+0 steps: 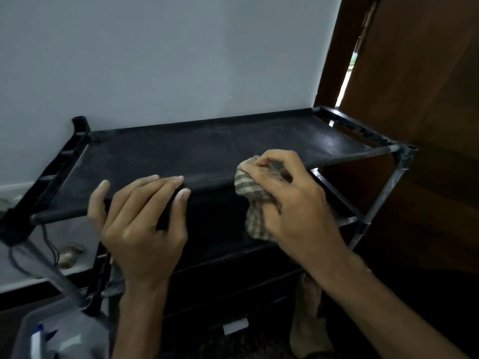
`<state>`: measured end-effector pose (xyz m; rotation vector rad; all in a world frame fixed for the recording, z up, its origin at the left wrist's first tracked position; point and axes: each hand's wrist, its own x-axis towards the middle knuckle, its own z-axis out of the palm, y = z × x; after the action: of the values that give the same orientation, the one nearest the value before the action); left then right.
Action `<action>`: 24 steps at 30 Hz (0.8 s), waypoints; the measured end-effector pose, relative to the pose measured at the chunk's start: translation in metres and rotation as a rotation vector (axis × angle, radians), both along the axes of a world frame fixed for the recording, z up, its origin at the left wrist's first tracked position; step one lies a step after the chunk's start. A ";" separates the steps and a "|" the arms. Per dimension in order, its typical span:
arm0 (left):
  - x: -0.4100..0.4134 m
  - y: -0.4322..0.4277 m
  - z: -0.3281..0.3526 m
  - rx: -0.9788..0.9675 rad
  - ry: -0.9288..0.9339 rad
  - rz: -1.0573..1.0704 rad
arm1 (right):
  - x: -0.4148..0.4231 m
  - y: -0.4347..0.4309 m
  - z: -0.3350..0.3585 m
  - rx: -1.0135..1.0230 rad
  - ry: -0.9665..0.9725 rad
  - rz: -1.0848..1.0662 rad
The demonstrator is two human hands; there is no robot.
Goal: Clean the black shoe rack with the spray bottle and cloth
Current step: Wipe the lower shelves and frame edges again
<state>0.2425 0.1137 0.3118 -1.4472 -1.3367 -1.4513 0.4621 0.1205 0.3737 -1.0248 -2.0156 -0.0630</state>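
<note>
The black shoe rack (207, 149) stands against a pale wall, its dusty fabric top shelf facing me. My left hand (140, 224) rests on the front bar of that shelf, fingers straight over the edge and thumb out to the left. My right hand (287, 198) grips a bunched checked beige cloth (252, 195) and holds it against the front bar, right of the left hand. Part of the cloth hangs below the bar. No spray bottle is clearly visible.
A brown wooden door (414, 99) stands just right of the rack. A translucent plastic bin (59, 330) with blue and white items sits at the bottom left. Cables (49, 244) hang by the rack's left leg. Lower shelves are dark.
</note>
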 end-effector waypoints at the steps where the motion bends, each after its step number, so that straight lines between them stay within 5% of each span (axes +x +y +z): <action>1: 0.014 -0.003 0.012 -0.024 -0.035 -0.017 | 0.010 0.004 0.004 -0.003 -0.097 -0.011; 7: 0.095 0.008 0.077 -0.304 0.154 -0.261 | 0.068 0.025 0.013 -0.015 -0.207 -0.162; 13: 0.133 0.062 0.097 -0.788 0.369 -0.290 | 0.129 0.040 0.007 -0.058 0.127 -0.423; 18: 0.131 0.069 0.085 -0.893 0.397 -0.295 | 0.124 0.039 -0.004 -0.160 0.186 -0.349; 24: 0.133 0.069 0.082 -0.939 0.446 -0.189 | 0.094 0.034 -0.013 0.037 0.340 -0.237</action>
<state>0.3751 0.1824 0.3935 -2.3531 -1.6834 -0.4840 0.5557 0.1547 0.3605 -1.1616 -1.5773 -0.0479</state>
